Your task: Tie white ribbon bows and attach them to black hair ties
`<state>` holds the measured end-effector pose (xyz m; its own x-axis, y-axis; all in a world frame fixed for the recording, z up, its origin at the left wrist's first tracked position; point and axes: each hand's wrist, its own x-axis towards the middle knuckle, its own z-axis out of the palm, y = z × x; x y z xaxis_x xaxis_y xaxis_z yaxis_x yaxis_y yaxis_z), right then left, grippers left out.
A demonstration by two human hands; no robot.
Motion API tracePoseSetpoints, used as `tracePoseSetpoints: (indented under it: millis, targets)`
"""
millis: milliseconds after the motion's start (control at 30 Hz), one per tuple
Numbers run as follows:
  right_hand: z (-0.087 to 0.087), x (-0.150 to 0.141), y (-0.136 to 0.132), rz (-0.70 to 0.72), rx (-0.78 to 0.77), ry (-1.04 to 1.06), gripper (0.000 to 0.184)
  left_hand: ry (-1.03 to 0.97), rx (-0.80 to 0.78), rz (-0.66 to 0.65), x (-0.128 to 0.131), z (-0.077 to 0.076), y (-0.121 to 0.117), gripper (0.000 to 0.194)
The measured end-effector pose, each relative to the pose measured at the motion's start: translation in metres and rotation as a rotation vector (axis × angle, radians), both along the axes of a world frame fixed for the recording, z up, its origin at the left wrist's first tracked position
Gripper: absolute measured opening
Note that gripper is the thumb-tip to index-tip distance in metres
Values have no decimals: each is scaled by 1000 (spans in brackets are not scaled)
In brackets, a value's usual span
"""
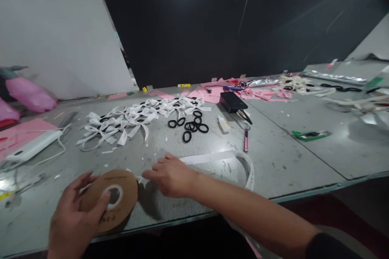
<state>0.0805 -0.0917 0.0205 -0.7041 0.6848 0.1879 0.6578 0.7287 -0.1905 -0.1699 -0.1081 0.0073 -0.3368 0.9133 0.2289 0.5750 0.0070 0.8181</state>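
My left hand [74,210] grips a brown cardboard-sided ribbon spool [126,194] near the table's front edge, its thumb at the hole in the middle. Just right of the spool, my right hand [170,176] is closed with the fingers pinched on white printed ribbon. A short stretch of this ribbon runs from the spool to the fingertips. Beyond the hand, a longer length of white ribbon [212,157] lies across the table and curls down towards the front edge. Part of the ribbon is hidden beneath my right hand and forearm.
Cut white ribbon pieces [127,119] lie heaped behind the spool, beside several black elastic rings [191,126]. Further right are a black box-like device [232,102], a small white bottle [223,124], a pink cutter [246,141] and green-handled snips [310,134]. A white power strip [33,145] lies left.
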Motion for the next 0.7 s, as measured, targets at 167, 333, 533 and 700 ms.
tracePoseSetpoints:
  millis: [167, 333, 533, 700]
  targets:
    - [18, 105, -29, -385, -67, 166, 46, 33, -127, -40, 35, 27, -20, 50]
    - [-3, 212, -29, -1432, -89, -5, 53, -596, -149, -24, 77, 30, -15, 68]
    - [-10, 229, -35, -1325, -225, -118, 46, -979, -60, -128, 105, 32, -4, 70]
    - [-10, 255, -65, -1258, -205, -1, 28, -1140, 41, -113, 109, 30, -7, 69]
